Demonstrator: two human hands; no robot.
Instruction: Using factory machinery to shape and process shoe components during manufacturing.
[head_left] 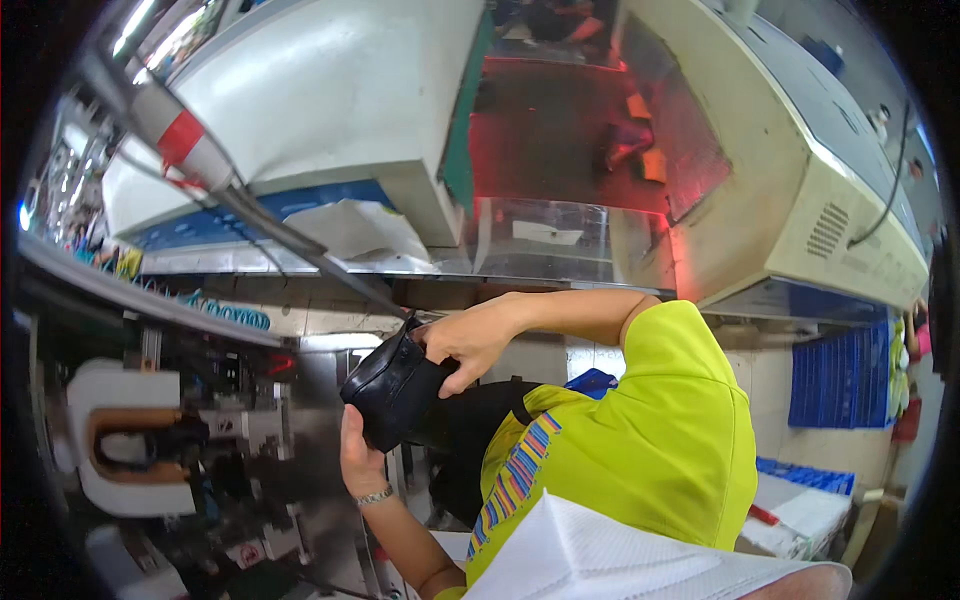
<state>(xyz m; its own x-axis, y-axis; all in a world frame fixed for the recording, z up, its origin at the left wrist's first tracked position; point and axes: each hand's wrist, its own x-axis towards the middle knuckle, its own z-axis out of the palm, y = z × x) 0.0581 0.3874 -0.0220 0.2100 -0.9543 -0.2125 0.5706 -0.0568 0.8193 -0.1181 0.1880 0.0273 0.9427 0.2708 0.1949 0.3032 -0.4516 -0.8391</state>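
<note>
A black leather shoe (385, 375) is held in front of my body, its opening turned up toward my right hand. My right hand (470, 340) comes in from above. Its fingers reach over the opening's edge and partly into the shoe, while the thumb stays outside. From below, my left hand (360, 450), with a metal band on its wrist, grips the other end of the shoe. Some of its fingers are hidden behind the shoe. Left of my hands is a machine with a white U-shaped part (130, 495) around a brown-lined holder (140, 420), where something black sits.
Beyond my right arm, a dark conveyor (540, 130) under red light runs between a white housing (310, 100) and a beige housing (780, 200). A grey pole (270, 220) slants close to my hands. Blue crates (840, 375) stand at the right. A teal coiled hose (230, 312) hangs left.
</note>
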